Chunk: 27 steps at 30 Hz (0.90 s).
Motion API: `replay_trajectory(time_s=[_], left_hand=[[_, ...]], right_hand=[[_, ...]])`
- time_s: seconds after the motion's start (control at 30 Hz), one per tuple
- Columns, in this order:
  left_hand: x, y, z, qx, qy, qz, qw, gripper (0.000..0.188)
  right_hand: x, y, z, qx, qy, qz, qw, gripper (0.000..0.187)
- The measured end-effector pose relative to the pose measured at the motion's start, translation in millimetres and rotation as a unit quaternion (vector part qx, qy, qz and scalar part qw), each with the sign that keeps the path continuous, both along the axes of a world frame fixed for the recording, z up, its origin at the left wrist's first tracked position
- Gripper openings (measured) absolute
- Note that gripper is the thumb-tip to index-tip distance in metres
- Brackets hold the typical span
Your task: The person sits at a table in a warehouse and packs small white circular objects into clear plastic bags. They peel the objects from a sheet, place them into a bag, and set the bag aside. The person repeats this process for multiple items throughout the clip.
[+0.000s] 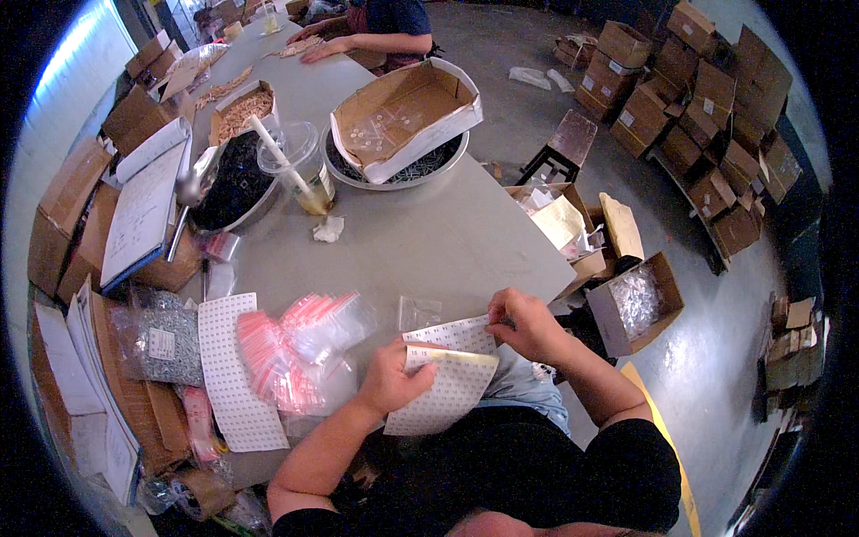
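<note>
My left hand (399, 380) grips a white sheet of small printed labels (440, 400), its thumb lying over the front. The sheet is folded or doubled, and an upper flap of labels (456, 335) shows behind the yellowish fold. At that flap's right end, my right hand (530, 326) pinches with thumb and fingertips; whether a single label is between them is too small to tell. Just above the flap lies a small clear zip bag (419, 313). Left of my left hand, a fanned pile of clear zip bags with red tops (300, 345) partly covers another label sheet (234, 376).
A tilted open carton (407, 116) rests on a basin of screws (420, 172). Nearby stand a plastic cup with a straw (304, 170) and a basin of black parts (234, 192). A clipboard (143, 215) leans at left. Another person's hands (327, 49) work farther up the table.
</note>
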State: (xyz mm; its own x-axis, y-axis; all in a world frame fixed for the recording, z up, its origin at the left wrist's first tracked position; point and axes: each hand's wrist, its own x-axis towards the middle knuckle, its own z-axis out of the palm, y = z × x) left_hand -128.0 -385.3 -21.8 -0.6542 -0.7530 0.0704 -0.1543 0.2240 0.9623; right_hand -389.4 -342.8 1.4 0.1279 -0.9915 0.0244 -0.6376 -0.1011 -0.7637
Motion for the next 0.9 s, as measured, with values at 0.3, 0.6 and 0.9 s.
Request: replay_trajectory(time_s=[0.3,0.6,0.9], left_hand=[[0,1,6,-0.027,-0.020,-0.008,0.999,0.026],[-1,0,-1,-0.162,-0.019,-0.098,0.982,0.021],[-3,1,-16,-0.170,0.030,-0.085,0.981,0.017]], right_hand=[[-23,-27,19,0.090,-0.148,0.068,0.983,0.032],[65,-93,-7,0.010,0.054,0.165,0.985,0.032],[92,-154,-2,-0.051,0.108,0.339,0.933,0.019]])
